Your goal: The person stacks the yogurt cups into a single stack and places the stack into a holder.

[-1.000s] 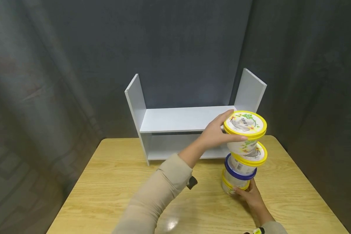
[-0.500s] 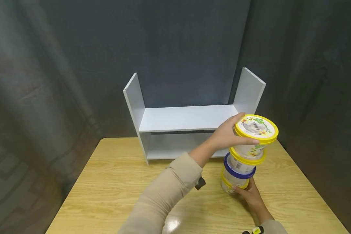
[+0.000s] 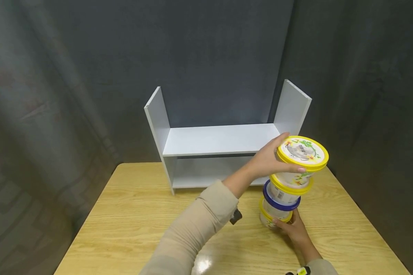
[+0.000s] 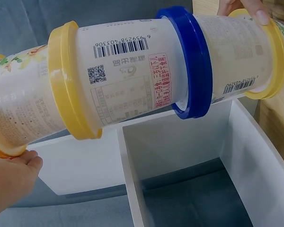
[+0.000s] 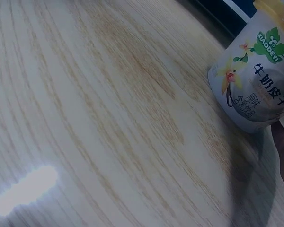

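Several paper tubs with plastic lids stand in a leaning stack at the table's right side. My left hand [image 3: 268, 159] grips the top tub [image 3: 303, 152], yellow-lidded with a floral print, thumb at its near side. That tub rests on another yellow-lidded tub [image 3: 285, 194], slightly off-centre. Below comes a tub with a blue lid [image 4: 191, 61]. At the bottom, on the table, my right hand [image 3: 296, 229] holds a yellow-lidded tub [image 5: 255, 75] around its near right side. Most right-hand fingers are hidden behind the tub.
Behind the stack stands a white two-level shelf [image 3: 220, 139] with upright side panels, its right end partly hidden by the left hand and tubs. The wooden table [image 3: 130, 221] extends left and in front. Grey curtains [image 3: 227, 57] enclose the back and sides.
My left hand has moved right and slightly down with the top tub, bringing it onto the stack; it has barely moved in the last half second. The right hand stays at the bottom tub.
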`<state>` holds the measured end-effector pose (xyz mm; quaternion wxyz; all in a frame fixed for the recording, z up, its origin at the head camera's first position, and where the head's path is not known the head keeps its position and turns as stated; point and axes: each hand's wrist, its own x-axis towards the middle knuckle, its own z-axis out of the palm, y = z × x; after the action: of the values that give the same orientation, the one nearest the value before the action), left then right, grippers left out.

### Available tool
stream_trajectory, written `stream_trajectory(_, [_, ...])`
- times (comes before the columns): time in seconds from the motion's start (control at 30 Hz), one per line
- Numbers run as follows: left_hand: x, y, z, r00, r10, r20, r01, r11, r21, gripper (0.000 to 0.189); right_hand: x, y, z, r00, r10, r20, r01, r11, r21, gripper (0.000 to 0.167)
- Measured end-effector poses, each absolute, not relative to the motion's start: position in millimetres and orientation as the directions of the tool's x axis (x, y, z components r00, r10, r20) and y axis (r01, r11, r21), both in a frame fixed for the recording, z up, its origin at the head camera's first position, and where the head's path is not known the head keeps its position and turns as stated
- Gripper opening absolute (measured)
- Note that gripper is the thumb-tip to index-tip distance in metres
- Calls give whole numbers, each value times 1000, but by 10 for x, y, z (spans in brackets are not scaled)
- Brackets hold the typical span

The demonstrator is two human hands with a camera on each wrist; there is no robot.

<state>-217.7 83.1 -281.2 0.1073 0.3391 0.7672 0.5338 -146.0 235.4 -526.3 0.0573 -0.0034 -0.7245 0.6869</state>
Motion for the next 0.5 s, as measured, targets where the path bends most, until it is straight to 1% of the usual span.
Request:
stream_trajectory(0.2, [-2157, 697, -2843, -810, 560, 174, 392, 297, 870, 89, -1477, 2347, -5278, -992, 89, 95, -87, 90, -992, 67])
stream_trajectory(0.33, [-2153, 539, -2888, -836, 517, 181, 376, 301, 877, 90, -1477, 2335, -5268, -989, 102, 105, -93, 110, -990, 66])
stream_trajectory(0.5, [-2150, 319, -2989, -864, 458, 210, 362, 274, 891, 91, -1467, 2335, -5263, -989, 118, 90, -75, 121, -990, 66])
